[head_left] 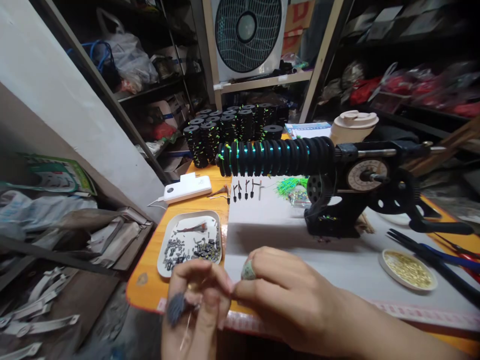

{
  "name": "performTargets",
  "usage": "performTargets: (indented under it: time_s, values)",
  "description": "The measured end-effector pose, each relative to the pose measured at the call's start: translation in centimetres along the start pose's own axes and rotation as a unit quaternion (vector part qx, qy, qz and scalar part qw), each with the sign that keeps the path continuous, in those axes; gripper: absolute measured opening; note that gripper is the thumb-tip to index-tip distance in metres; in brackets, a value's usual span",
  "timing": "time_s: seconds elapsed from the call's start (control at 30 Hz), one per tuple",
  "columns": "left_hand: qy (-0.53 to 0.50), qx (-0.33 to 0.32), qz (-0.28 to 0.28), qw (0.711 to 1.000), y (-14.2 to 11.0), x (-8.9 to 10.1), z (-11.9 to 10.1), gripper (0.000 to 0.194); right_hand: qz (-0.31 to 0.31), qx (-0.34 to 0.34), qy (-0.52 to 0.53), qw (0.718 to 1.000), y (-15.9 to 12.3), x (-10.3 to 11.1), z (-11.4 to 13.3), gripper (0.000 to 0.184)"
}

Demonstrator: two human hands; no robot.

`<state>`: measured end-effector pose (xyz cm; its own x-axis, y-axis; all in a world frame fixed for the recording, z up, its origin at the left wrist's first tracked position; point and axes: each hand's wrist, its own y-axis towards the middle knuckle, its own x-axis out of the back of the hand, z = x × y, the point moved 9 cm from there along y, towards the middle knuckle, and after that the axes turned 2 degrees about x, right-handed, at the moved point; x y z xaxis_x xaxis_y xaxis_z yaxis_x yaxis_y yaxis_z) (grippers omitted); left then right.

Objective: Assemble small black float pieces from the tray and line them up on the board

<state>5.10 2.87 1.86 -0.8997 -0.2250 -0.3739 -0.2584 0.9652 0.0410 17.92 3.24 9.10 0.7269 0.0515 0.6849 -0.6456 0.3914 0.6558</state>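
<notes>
At the table's front edge my left hand [202, 307] is closed with its fingers curled inward. A dark grey-blue fuzzy tuft [176, 309] lies in it, and a pale thin strand [185, 331] hangs down by the thumb. My right hand [287, 295] meets the left fingertips in a pinch; whatever is between its fingers is hidden. A greenish wrap [248, 270] covers part of one right finger. Just beyond my left hand stands a white tray [164, 260] of small dark cylindrical parts and a little brown bundle.
A black hand-cranked winding machine [333, 200] carries a row of black spools [273, 156] with bright line. Stacked spools [228, 127] stand behind. Small dark pieces [245, 190] lie on white paper. A dish of gold bits [408, 270], tools and a white power bank [187, 189] surround it.
</notes>
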Motion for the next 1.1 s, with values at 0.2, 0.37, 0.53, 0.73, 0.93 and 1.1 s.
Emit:
performTargets:
  time_s: [0.2, 0.37, 0.53, 0.73, 0.93, 1.1]
  values:
    - [-0.083, 0.140, 0.024, 0.986, 0.2, -0.5, 4.4, 0.015, -0.082, -0.135, 0.095, 0.983, -0.5, 1.4, -2.7, 0.013]
    - [-0.033, 0.135, 0.047, 0.989, 0.2, -1.5, 4.9, 0.024, -0.106, -0.190, 0.114, 0.969, -1.1, 1.3, -4.5, 0.013]
    - [-0.021, 0.149, 0.050, 0.987, 0.5, -2.2, 4.2, 0.029, -0.107, -0.198, 0.152, 0.962, -1.3, 1.1, -4.9, 0.012]
    - [-0.007, 0.178, 0.016, 0.984, 0.0, -2.1, 4.9, 0.031, -0.107, -0.203, 0.142, 0.963, -1.2, 1.1, -4.6, 0.012]
    - [-0.061, 0.147, -0.040, 0.986, -0.3, -1.4, 4.7, 0.034, -0.105, -0.183, 0.132, 0.969, -1.0, 1.4, -4.0, 0.013]
    - [-0.103, 0.114, 0.045, 0.987, 0.2, -2.2, 3.1, 0.022, -0.084, -0.140, 0.074, 0.984, -1.1, 1.7, -4.0, 0.016]
